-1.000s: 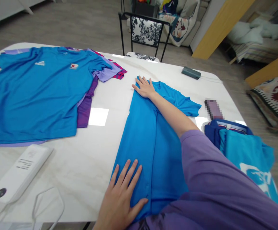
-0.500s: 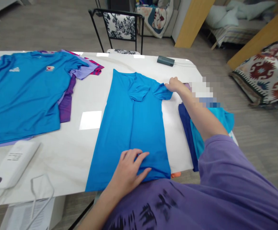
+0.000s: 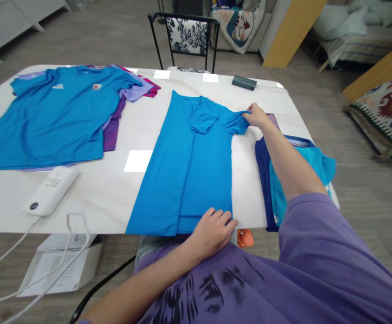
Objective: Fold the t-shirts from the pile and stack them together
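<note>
A blue T-shirt [image 3: 204,168] lies on the table with its left side folded over lengthwise, one sleeve resting across the upper part. My right hand [image 3: 257,116] pinches the end of the other sleeve at the shirt's upper right. At the lower right corner of the hem, beside the table's front edge, my left hand [image 3: 213,230] has its fingers curled over the fabric. The thumb side is partly hidden, and the hem there sits under the fingers.
Several flat shirts, a blue one [image 3: 70,117] on top, lie at the left. A white device [image 3: 51,191] with a cable is near the front edge. Folded clothes [image 3: 292,166] sit at the right, a dark case [image 3: 244,82] at the back. A chair [image 3: 185,38] stands beyond the table [image 3: 135,204].
My left hand has moved right from lying spread on the shirt to the hem's lower right corner, and its fingers have curled. My right hand keeps the sleeve. The view has shifted left.
</note>
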`<action>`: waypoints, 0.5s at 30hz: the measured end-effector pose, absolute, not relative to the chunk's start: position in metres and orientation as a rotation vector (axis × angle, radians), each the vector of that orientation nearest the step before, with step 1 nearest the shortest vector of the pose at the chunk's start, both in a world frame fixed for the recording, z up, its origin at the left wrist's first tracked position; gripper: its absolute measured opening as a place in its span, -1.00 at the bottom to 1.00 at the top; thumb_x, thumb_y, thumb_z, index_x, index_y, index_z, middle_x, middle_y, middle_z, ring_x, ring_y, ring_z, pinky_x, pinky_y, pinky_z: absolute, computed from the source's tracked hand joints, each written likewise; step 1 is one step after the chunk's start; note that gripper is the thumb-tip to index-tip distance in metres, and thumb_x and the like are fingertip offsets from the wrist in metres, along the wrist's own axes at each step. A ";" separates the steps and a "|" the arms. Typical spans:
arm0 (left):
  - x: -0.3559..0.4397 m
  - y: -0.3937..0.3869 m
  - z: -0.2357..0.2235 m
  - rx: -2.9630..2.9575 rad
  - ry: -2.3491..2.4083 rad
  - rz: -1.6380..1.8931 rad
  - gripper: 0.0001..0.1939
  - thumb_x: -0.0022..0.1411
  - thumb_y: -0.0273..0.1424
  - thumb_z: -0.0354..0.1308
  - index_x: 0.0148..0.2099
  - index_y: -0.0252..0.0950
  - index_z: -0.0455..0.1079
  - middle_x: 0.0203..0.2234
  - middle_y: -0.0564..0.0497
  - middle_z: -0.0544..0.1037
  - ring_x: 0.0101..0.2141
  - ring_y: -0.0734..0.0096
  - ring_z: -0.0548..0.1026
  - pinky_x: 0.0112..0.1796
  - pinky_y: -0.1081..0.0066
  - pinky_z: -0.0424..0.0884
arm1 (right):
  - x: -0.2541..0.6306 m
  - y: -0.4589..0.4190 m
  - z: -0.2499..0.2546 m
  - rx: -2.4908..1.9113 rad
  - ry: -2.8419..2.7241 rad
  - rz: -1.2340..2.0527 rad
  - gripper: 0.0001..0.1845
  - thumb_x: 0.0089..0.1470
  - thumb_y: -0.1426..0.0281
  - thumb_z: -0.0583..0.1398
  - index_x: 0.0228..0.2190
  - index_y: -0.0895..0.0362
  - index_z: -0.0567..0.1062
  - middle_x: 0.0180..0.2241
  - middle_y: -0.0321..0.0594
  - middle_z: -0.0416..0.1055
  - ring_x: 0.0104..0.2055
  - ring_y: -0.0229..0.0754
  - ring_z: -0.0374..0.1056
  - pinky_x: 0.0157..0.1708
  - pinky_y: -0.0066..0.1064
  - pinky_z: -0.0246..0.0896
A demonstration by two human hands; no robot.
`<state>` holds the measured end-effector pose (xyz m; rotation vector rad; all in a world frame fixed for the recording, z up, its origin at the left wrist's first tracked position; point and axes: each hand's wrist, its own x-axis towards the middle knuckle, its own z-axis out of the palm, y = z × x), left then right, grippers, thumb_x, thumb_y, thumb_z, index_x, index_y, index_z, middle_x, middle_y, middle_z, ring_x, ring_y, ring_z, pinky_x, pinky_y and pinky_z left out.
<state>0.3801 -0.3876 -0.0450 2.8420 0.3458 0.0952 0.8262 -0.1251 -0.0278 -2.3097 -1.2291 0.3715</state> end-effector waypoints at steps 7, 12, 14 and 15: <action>0.342 -0.372 0.001 2.312 0.533 0.478 -0.64 0.56 -0.50 0.12 0.29 -0.17 0.50 -0.04 -0.04 0.64 -0.07 0.30 0.64 -0.07 0.31 0.52 | 0.819 -0.093 0.002 -1.985 -0.981 0.578 -0.48 0.22 0.42 0.39 0.16 0.02 0.42 0.03 -0.08 0.56 -0.11 -0.06 0.60 -0.15 -0.11 0.66; 0.288 -0.350 0.036 2.013 0.669 0.796 -0.70 0.49 -0.54 0.18 0.15 -0.15 0.59 -0.22 0.01 0.63 -0.20 0.38 0.61 -0.15 0.39 0.53 | 0.784 -0.020 0.041 -1.964 -1.041 0.539 -0.48 0.17 0.41 0.45 0.12 0.03 0.49 -0.07 -0.06 0.58 -0.11 0.03 0.60 -0.13 0.02 0.67; 0.264 -0.343 0.041 1.966 0.780 0.825 -0.73 0.48 -0.51 0.22 0.10 -0.12 0.61 -0.27 0.04 0.62 -0.25 0.38 0.59 -0.19 0.39 0.54 | 0.759 0.017 0.054 -1.964 -1.084 0.543 -0.50 0.17 0.40 0.46 0.11 0.08 0.52 -0.15 -0.05 0.57 -0.11 0.10 0.60 -0.09 0.15 0.65; 0.253 -0.340 0.040 1.943 0.840 0.826 -0.76 0.48 -0.49 0.23 0.08 -0.11 0.62 -0.28 0.04 0.62 -0.26 0.37 0.60 -0.20 0.38 0.55 | 0.743 0.036 0.059 -1.969 -1.113 0.550 -0.51 0.17 0.39 0.47 0.10 0.10 0.53 -0.18 -0.05 0.57 -0.10 0.13 0.60 -0.07 0.22 0.64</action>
